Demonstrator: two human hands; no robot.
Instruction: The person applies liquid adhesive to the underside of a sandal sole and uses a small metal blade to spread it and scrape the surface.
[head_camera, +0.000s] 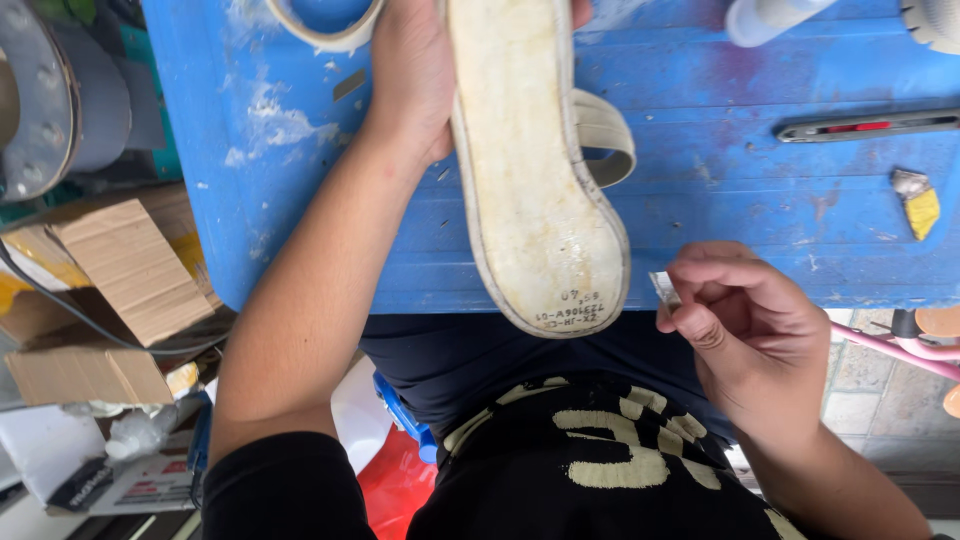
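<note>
Two hands are working here, and we are seeing them from above. We are gripping a pale shoe sole (535, 170) in the left hand (412, 75), at the top centre of the frame; the fingers are wrapping around its far end, closed on it, though the fingertips are running out of the top edge. The sole is lying heel toward us, its rounded end hanging over the near edge of the blue table (760, 200) and reaching the middle of the frame. A beige strap (608, 140) is looping out from its right side.

Lower right, we are pinching a small pale scrap (664, 288) between thumb and fingertips of the right hand (745, 330); the fingers are curled in tight, so the hold is narrow. We cannot tell what the scrap is, since only a corner is showing. It is hovering just beside the heel's right rim, not touching it.

To do this well, we judge it is worth keeping the sole steady and flat against the table edge, so the heel is not wobbling, and bringing the scrap in slowly along the rim.

Farther right on the table, a slim grey knife (865, 126) and a small yellow piece (918, 203) are lying well apart from both hands. Cardboard boxes (120, 280) are sitting at the left.
</note>
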